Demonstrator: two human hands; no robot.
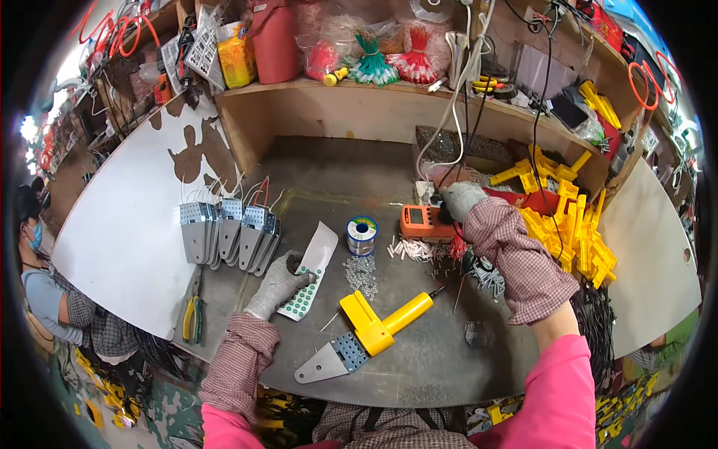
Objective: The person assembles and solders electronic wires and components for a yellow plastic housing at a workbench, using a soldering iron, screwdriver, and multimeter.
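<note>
Grey metal worktable [419,367] is carrying everything I'm seeing. Yellow plastic handles [576,224] are piling at its right edge, bare perforated plates [228,232] are lining up near the left edge. One joined tool [366,333], yellow handle on plate, is lying near the front edge, so I'm judging most units still unassembled. My right hand [460,200], gloved, is closing on the orange device [422,221] toward the back. My left hand [280,284] is pressing flat, fingers spread, on the green-dotted sticker sheet [310,280]. Solder spool [362,234] is standing mid-table.
</note>
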